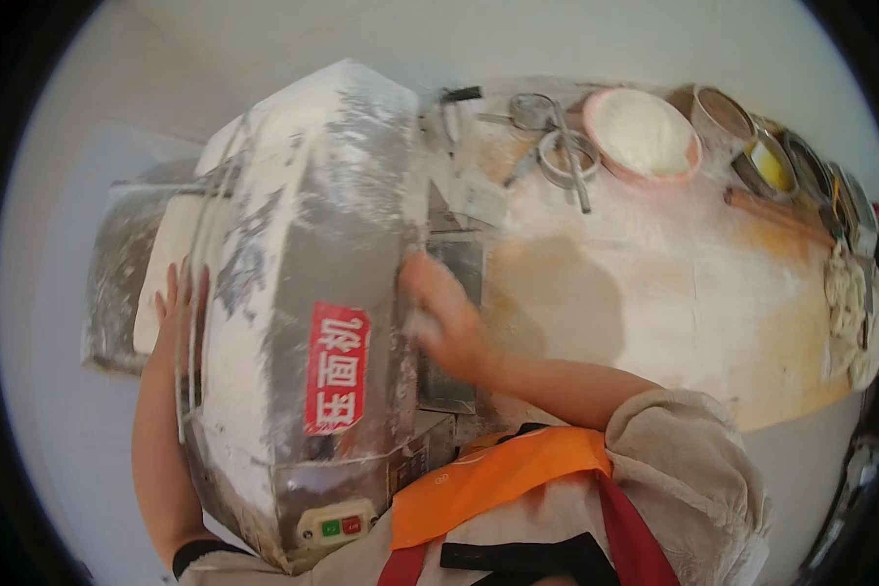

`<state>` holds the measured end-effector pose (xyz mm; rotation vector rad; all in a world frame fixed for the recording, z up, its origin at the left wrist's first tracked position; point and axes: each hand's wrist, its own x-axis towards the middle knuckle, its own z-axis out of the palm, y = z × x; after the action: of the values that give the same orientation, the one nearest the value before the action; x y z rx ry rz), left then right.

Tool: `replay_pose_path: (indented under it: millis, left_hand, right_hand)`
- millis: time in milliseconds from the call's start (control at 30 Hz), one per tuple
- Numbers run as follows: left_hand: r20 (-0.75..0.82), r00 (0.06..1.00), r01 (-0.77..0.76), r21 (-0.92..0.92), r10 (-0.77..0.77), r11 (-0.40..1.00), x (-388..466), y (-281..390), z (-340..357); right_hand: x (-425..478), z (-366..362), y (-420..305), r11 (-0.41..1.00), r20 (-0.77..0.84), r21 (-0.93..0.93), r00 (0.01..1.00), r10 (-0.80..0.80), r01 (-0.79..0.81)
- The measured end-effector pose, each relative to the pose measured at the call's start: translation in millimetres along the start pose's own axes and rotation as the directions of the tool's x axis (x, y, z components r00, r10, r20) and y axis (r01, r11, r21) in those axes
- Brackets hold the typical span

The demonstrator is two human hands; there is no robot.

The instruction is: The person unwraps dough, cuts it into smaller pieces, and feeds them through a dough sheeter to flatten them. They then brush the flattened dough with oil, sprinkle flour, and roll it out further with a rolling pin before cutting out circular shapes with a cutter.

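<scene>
A flour-dusted metal dough sheeter (337, 242) stands right in front of me, with a red label and a green and red button switch (340, 526). My left hand (183, 300) reaches round its left side, fingers spread on a pale dough sheet (157, 293) lying on the metal feed tray (121, 278). Thin guard rods partly cover that hand. At the machine's right side is my right hand (443, 315), blurred, its fingertips partly hidden by the housing edge. Something whitish shows near its fingers, too blurred to name.
A floured wooden worktable (674, 293) extends to the right. Along its back are a pink basin of flour (641, 135), a round sieve or ring (568, 157), several bowls and a wooden rolling pin (776, 216). Dough pieces (846, 315) lie at the far right edge.
</scene>
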<state>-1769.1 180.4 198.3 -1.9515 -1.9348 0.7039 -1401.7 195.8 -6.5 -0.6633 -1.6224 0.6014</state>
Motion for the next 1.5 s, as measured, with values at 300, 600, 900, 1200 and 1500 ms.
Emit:
replay_pose_path:
  millis: [300,600,900,1200,1500]
  left_hand:
    - [-0.048,0.999,0.023,-0.041,-0.025,0.999,21,12,29]
    - [0.002,1.000,0.006,-0.896,-0.009,0.443,-8,28,-21]
    - [-0.327,0.884,-0.010,-0.728,-0.334,0.685,-84,68,-132]
    - [-0.089,0.980,-0.139,-0.946,0.180,0.292,-144,281,-159]
    - [-0.298,0.921,0.058,-0.528,-0.249,0.847,-102,533,48]
  right_hand:
    - [-67,60,133,-0.059,0.534,0.523,0.274,0.800,-0.850]
    - [-61,86,134,0.342,0.183,0.175,0.372,0.910,-0.923]
    - [-63,24,142,0.431,0.004,0.084,0.433,0.902,-0.898]
    - [-94,-58,152,0.461,-0.088,0.143,0.453,0.887,-0.876]
    - [-144,-156,160,0.327,-0.009,0.142,0.329,0.944,-0.934]
